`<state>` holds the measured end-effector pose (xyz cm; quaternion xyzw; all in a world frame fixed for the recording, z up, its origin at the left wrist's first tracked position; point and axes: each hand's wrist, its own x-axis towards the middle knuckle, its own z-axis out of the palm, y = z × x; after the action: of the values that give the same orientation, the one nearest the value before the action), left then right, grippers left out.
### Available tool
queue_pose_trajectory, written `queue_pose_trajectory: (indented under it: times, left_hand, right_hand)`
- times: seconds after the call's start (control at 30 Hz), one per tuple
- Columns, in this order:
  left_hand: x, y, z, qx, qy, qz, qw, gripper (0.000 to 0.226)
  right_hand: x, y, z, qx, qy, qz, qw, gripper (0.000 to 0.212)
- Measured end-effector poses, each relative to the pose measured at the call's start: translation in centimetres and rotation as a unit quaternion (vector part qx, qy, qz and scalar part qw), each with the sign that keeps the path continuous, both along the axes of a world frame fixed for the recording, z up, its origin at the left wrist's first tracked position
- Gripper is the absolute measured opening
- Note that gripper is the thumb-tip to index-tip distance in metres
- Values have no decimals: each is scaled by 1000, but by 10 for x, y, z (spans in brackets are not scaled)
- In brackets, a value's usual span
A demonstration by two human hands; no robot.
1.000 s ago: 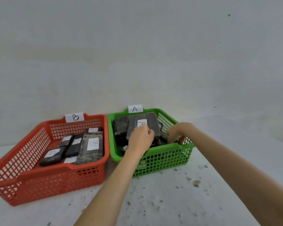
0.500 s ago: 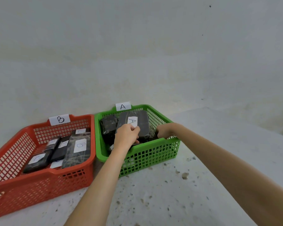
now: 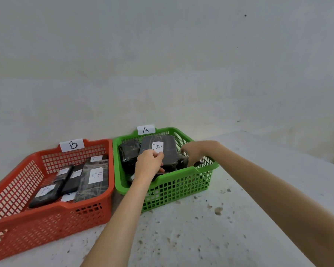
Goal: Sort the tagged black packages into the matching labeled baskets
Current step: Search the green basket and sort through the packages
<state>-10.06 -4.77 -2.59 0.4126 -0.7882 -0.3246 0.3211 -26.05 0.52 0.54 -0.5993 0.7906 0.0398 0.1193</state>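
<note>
Black package (image 3: 167, 151) — white "A" tag — in green basket (image 3: 181, 187)

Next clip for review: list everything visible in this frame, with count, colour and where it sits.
red basket: one, red, on the left, white card marked B on its back rim
green basket: one, green, right of the red basket, white card marked A on its back rim
packages in the red basket: at least four, black, white tags, two read B
packages in the green basket: several, black, piled; the top one tagged A
table: one, speckled white, under both baskets
wall: pale grey, behind
left hand: grips the near edge of the A package
right hand: curled inside the green basket's right side
</note>
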Motion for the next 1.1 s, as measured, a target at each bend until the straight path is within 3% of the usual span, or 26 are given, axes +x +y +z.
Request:
queue_pose_trajectory:
  times: [0.1,0.2,0.3,0.37,0.53,0.6,0.7,0.73,0.77,0.87,0.93,1.0,1.1]
  left_hand:
    - [0,1,1,21,35,6,999,30]
    - [-1,2,6,37,112,-11,993,31]
    - [-1,3,16,186,252,-81,946,42]
    - [0,6,18,253,259,-137,922,43]
    - [3,7,15,240,299,-182,905,18]
    - [5,5,14,222,313,-166,908,12]
    - [4,7,12,192,291,-148,926,30]
    - [4,8,12,183,290,-140,929,33]
    - [4,7,13,173,291,-131,932,35]
    - [4,6,13,162,280,-114,939,29]
    - [3,6,13,168,279,-112,939,26]
    - [3,6,14,182,281,-110,936,25]
    - [3,6,13,203,293,-77,931,24]
  right_hand:
    - [-6,14,39,4,-75,-16,997,44]
    - [-5,27,62,-118,-144,-20,982,30]
    - [10,35,55,-245,-274,15,930,20]
    - [26,36,42,-292,-318,53,901,29]
    - [45,21,10,-375,-373,58,847,35]
    - [44,18,2,-377,-488,51,786,48]
    - [38,18,-1,-361,-728,50,581,58]
    - [36,17,-2,-370,-756,35,539,53]
    - [36,15,-2,-387,-750,14,537,47]
    - [39,12,-1,-396,-654,-26,644,30]
    - [39,11,-3,-380,-612,-21,694,14]
    - [38,11,-1,-383,-591,-26,710,8]
    - [38,6,3,-413,-578,-75,700,13]
